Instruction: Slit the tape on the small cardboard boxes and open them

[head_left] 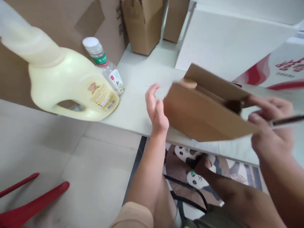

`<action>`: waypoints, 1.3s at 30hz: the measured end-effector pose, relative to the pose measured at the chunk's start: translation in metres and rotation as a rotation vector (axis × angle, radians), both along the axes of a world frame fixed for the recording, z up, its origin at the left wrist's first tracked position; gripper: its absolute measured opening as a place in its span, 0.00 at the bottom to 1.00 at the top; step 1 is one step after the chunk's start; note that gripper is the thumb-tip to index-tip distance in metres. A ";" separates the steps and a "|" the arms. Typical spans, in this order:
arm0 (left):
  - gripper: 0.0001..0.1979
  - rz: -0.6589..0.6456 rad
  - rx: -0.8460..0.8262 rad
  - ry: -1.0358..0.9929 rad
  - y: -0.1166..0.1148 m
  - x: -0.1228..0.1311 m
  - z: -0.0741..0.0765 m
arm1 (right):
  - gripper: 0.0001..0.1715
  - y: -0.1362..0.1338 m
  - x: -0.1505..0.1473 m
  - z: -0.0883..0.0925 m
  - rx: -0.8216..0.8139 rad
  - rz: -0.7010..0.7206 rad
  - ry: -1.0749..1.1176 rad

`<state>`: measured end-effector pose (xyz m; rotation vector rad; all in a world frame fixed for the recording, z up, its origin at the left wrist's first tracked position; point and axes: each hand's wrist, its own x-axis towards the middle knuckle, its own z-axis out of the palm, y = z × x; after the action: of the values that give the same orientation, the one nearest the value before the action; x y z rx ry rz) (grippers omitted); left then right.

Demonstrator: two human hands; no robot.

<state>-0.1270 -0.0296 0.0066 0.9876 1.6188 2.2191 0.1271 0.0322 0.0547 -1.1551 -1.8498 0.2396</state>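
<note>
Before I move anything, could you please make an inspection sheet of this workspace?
Surface: pale tabletop.
Job's things: open cardboard box, tilted, near the front edge; dark pen-like item, blurred.
Clutter: pale yellow jug, capped clear bottle, brown cartons, white box.
Hands: left hand open beside the cardboard box's left end, contact unclear; right hand grips its other end and has the pen-like item.
Cables: none certain; dark curved strips below, unidentified.
Surroundings: panda-patterned mat, tiled floor, red objects.

Inside the open brown cardboard box (201, 117), the bottom is hidden. The right hand (273, 126) is blurred; a thin dark pen-like stick (288, 120) is cut off, like the pale-yellow plastic jug (68, 72).
</note>
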 end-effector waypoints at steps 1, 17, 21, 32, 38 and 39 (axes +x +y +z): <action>0.27 -0.167 0.016 0.066 0.000 0.006 0.001 | 0.19 -0.016 0.026 -0.010 0.000 -0.047 -0.071; 0.22 -0.275 -0.194 0.164 0.043 0.104 -0.004 | 0.24 -0.039 0.087 -0.057 -0.263 0.035 0.463; 0.21 -0.201 -0.172 0.166 0.048 0.109 -0.005 | 0.21 -0.031 0.083 -0.064 -0.140 0.103 0.547; 0.27 -0.137 -0.227 0.190 0.041 0.118 -0.005 | 0.15 -0.030 0.092 -0.069 -0.219 0.248 0.616; 0.26 -0.163 -0.183 0.139 0.025 0.123 -0.012 | 0.14 -0.033 0.101 -0.072 -0.267 0.242 0.570; 0.26 -0.160 -0.186 0.141 0.022 0.123 -0.013 | 0.14 -0.034 0.103 -0.072 -0.277 0.249 0.562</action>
<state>-0.0043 -0.0075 -0.0067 1.1970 1.7022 1.8961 0.2304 -0.0016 -0.0173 -0.9080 -1.4752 0.8918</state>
